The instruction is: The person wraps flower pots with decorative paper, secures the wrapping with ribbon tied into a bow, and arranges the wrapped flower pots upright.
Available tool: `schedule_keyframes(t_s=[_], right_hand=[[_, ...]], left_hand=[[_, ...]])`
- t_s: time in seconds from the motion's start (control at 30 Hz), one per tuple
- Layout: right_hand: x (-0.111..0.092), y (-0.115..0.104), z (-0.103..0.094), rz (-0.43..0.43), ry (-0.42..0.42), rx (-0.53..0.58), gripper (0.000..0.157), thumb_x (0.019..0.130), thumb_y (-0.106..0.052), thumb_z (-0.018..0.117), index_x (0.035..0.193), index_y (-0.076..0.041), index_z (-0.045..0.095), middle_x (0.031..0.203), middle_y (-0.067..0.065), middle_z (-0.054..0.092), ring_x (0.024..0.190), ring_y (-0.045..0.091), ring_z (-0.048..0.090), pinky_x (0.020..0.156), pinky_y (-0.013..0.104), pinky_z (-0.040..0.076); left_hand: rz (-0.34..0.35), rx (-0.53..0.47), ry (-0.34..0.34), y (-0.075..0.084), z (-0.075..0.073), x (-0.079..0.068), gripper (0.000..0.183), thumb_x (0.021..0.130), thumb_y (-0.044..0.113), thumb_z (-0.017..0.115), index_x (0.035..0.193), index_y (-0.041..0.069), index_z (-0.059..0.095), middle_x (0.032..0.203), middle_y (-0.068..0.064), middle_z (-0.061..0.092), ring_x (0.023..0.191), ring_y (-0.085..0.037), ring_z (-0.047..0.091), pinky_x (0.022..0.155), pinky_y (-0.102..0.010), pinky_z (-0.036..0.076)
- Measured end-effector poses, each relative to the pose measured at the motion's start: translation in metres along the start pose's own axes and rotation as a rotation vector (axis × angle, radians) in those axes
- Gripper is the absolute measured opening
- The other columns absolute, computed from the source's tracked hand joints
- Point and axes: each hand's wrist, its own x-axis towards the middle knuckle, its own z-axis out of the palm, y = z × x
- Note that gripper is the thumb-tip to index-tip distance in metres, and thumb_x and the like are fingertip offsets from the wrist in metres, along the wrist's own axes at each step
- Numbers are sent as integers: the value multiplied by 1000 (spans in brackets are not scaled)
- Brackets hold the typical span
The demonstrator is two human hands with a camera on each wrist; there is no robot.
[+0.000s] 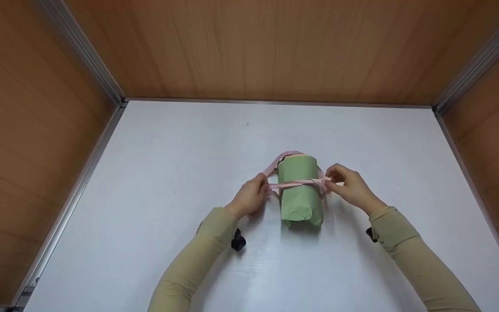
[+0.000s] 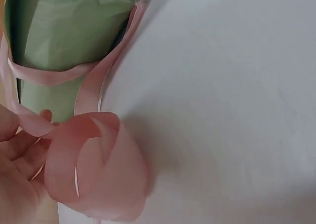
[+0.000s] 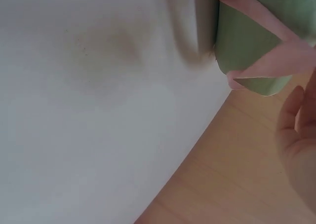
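A bundle wrapped in green paper [image 1: 300, 203] lies on the white table, with pink ribbon [image 1: 297, 183] passing across its middle. On its left side my left hand [image 1: 248, 196] pinches the ribbon between thumb and fingers. Loops of the pink ribbon [image 2: 98, 169] hang beside that hand in the left wrist view. Another length of ribbon curves from there round the bundle's far end. At the bundle's right side my right hand [image 1: 353, 190] pinches the ribbon near where it gathers. The right fingertips are cut off at the edge of the right wrist view.
The white table [image 1: 180, 173] extends all round the bundle. Wood-grain panels stand at the back [image 1: 249, 52], left [image 1: 28, 143] and right, joined by metal corner rails [image 1: 89, 56]. Each sleeve cuff carries a dark wrist device [image 1: 238, 240].
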Motion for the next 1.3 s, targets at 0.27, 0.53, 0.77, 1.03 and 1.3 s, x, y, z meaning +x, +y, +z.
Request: schedule_keyframes(t_s=[0.27, 0.53, 0.77, 1.03, 1.3], right_hand=[[3, 5, -6, 37, 216, -41, 18, 85, 6, 55, 103, 0, 57, 73, 1, 42, 58, 6, 35, 51, 19, 30], [5, 11, -15, 210, 167, 362, 25, 101, -20, 44, 94, -2, 58, 81, 2, 56, 72, 0, 51, 69, 15, 46], [3, 17, -30, 265, 144, 202, 27, 98, -28, 50, 87, -6, 58, 66, -8, 44, 63, 8, 38, 58, 22, 34], [-1, 20, -43, 315, -15, 809, 45, 100, -43, 35, 68, -17, 54, 59, -7, 43, 60, 7, 47, 67, 23, 42], [-4, 38, -67, 309, -222, -41, 21, 87, -26, 67, 90, -5, 68, 59, -7, 38, 57, 9, 33, 55, 24, 33]], left_hand=[[-18, -80, -24, -3, -7, -2, 7, 101, 8, 40, 97, 5, 45, 84, -7, 58, 74, -15, 54, 67, -27, 46], [27, -49, -21, -9, -8, -2, 9, 101, 7, 38, 96, 3, 44, 82, -7, 55, 71, -13, 48, 66, -27, 43], [17, -18, -14, -11, -9, -5, 8, 100, 6, 39, 96, 3, 45, 79, -5, 53, 71, -14, 46, 66, -27, 41], [-1, 0, -16, -12, -12, -6, 8, 100, 7, 41, 98, 4, 48, 79, -3, 51, 73, -15, 46, 68, -29, 42], [-1, -16, -27, -15, -16, -7, 10, 101, 7, 38, 96, 3, 47, 81, -5, 55, 71, -14, 47, 65, -27, 42]])
